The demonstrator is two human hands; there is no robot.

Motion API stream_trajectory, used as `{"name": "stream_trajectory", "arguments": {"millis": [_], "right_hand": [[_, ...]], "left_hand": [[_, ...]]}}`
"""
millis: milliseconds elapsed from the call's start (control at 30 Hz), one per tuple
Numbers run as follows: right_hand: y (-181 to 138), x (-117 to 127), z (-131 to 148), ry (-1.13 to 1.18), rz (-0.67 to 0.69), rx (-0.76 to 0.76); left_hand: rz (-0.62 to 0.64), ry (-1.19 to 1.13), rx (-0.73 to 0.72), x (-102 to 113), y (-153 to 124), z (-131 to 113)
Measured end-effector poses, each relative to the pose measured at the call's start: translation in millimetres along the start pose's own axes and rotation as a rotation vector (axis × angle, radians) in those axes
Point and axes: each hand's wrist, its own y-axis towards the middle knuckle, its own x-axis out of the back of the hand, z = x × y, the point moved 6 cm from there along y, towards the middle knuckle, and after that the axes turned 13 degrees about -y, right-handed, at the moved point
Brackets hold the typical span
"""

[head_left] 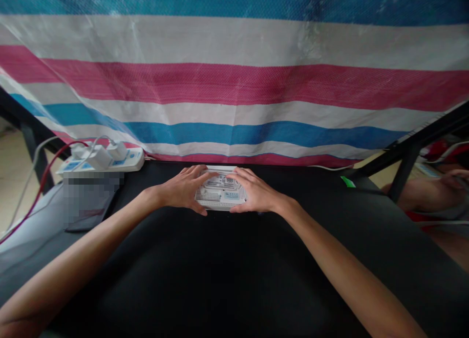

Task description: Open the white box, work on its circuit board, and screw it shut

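A white device (221, 188) is held between left hand (185, 189) and right hand (256, 190). Left of this grip, a power strip (126, 162) is seen.

Dim, soft light here, pale glare streaking the striped sheet (234, 84); the black surface (227, 269) below it swallows detail, a person (421, 199) right of it blurs.

The left hand (181, 189) and right hand (258, 191) are bare, the slender forearms (98, 242) too (apparently right to the dim lower edge).
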Motion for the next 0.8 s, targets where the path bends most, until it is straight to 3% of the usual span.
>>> {"name": "stream_trajectory", "arguments": {"millis": [433, 800], "right_hand": [[-0.1, -0.6, -4.8, -0.013, 0.038, -0.02], [0.1, -0.8, -3.9, -0.015, 0.083, -0.084]], "left_hand": [[0.052, 0.006, 0.066, -6.8, 3.9, -1.2], [0.084, 0.04, 0.018, -4.5, 2.8, 3.4]]}}
